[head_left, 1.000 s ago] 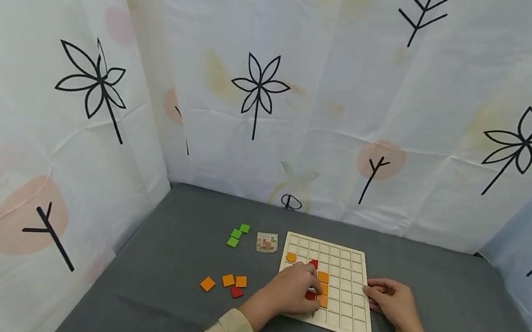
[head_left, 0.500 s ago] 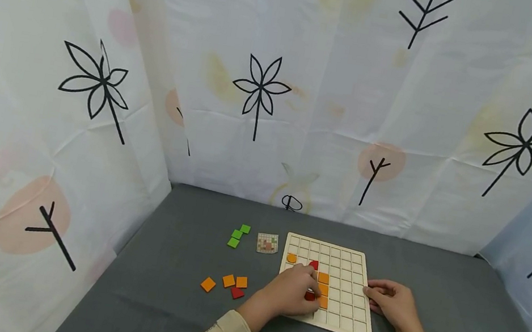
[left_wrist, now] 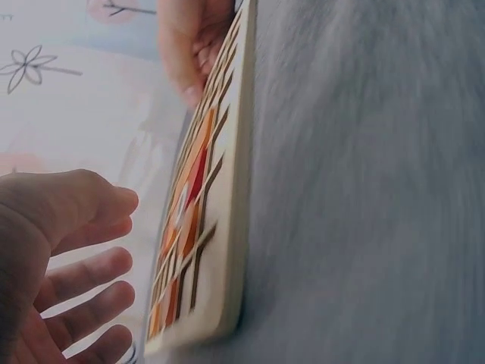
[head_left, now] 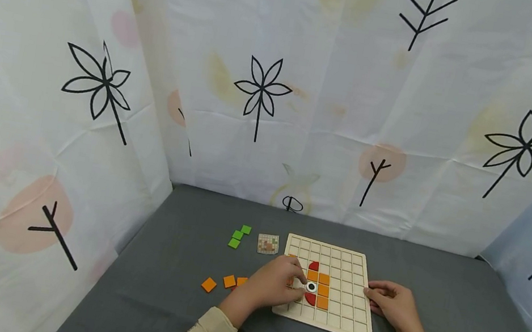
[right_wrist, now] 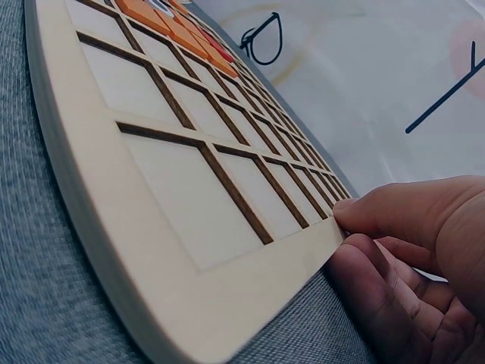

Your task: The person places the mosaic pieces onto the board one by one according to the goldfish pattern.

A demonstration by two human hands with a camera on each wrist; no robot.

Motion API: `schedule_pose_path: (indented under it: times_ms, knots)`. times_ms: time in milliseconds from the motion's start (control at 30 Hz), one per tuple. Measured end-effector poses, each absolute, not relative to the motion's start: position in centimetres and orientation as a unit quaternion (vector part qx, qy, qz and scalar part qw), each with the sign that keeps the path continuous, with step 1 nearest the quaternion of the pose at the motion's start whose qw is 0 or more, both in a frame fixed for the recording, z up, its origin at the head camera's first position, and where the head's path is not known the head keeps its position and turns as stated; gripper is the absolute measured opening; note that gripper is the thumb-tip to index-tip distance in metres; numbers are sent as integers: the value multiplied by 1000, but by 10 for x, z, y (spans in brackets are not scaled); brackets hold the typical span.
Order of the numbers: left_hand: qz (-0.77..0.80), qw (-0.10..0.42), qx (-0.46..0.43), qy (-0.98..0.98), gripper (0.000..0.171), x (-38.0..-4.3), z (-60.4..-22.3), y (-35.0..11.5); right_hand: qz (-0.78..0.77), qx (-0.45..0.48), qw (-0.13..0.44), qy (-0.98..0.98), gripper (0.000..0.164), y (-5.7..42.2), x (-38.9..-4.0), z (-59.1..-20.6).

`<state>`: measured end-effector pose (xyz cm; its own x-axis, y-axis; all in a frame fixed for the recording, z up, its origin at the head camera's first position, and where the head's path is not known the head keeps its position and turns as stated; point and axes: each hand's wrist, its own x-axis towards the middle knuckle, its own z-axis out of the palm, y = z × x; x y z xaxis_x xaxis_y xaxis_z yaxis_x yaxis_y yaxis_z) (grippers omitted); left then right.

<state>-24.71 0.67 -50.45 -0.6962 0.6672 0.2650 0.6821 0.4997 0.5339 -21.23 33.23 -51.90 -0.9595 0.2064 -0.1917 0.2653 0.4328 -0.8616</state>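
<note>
A pale wooden grid board lies on the grey cloth. Set in its squares are several orange square tiles, a round-edged red tile, another red tile and a black-and-white eye tile. My left hand is over the board's left part and hides some squares; in the left wrist view the hand has its fingers apart and nothing between them. At the board's right edge my right hand pinches the rim, thumb on top, as the right wrist view shows.
Several green tiles lie at the back left, beside a small printed pattern card. Nearer the front left are loose orange tiles, partly behind the left forearm. A white patterned curtain encloses the table.
My left hand has drawn back leftward from the tiles on the board, uncovering the eye tile and an orange tile above it. The right hand stays at the board's edge.
</note>
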Motion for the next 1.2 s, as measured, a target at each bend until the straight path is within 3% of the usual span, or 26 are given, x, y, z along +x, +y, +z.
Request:
schedule_pose_path:
  times_ms: [400,933,1200]
  knots:
    - [-352,20,-301,-886,17,-262,-503,-82,-520,139,32,842,42,332,-212,-522]
    - [-341,41,-219,-913,17,-247,-512,-184,-522,135,36,842,45,333,-211,-521]
    - [-347,-6,-206,-915,34,-236,-511,-194,-527,135,36,838,46,334,-211,-518]
